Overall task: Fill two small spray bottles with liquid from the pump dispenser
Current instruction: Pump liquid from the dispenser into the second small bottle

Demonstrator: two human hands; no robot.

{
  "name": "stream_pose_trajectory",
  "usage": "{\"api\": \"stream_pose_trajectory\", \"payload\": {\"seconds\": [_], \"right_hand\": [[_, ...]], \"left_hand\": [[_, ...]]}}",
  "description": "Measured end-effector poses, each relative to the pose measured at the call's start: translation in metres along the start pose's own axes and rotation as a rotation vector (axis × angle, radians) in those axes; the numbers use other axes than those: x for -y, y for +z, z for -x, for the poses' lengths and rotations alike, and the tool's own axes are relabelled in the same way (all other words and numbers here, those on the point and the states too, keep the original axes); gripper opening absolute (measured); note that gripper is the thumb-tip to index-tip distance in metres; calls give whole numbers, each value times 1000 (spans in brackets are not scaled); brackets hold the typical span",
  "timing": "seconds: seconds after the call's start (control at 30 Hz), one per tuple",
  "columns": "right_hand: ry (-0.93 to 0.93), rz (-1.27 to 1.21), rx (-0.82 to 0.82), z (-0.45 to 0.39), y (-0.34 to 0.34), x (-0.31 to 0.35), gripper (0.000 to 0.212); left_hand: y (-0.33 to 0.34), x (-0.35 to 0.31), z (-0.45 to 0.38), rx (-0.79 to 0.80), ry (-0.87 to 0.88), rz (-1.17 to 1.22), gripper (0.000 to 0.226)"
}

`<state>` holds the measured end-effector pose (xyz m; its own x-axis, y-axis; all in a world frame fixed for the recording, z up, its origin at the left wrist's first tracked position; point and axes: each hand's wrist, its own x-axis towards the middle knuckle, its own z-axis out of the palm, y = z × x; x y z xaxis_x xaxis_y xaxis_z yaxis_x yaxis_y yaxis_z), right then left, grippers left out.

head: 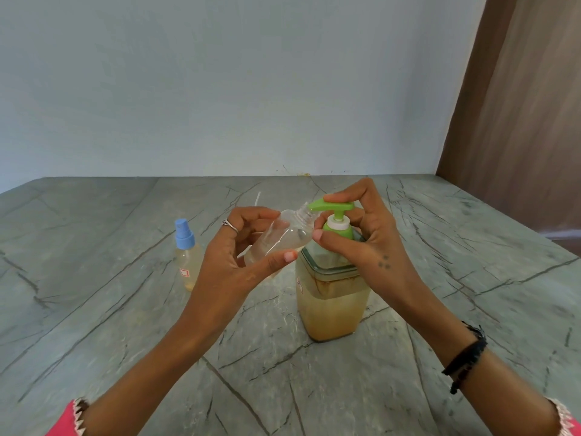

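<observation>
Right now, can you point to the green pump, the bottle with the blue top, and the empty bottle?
green pump head [333, 206], head view, its flat top.
blue-capped spray bottle [187, 262], head view, its body.
open clear bottle [283, 236], head view, its side.

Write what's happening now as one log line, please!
step: filling second bottle | left hand: holds open bottle tilted at spout | right hand: on pump dispenser | capped bottle: standing aside
</observation>
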<state>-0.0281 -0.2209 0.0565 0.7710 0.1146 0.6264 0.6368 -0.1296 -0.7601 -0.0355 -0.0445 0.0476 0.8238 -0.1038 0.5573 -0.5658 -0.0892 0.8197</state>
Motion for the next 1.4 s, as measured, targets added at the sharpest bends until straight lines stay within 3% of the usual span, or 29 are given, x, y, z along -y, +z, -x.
{"api": "stream_pose_trajectory", "payload": {"seconds": [0.6, 1.1, 1.3, 1.4], "right_hand": [[-39, 0, -42, 0, 4, 0, 46], [-5, -9, -40, -4, 1, 1, 24], [-16, 117, 25, 2, -2, 1, 41], [62, 67, -6, 2, -2, 8, 40]], "left_hand": [[-2, 1, -1, 10, 12, 3, 43], [0, 0, 0, 10, -7, 10, 40], [-1, 1, 0, 7, -15, 12, 41], [1, 0, 0, 11, -18, 15, 42]]}}
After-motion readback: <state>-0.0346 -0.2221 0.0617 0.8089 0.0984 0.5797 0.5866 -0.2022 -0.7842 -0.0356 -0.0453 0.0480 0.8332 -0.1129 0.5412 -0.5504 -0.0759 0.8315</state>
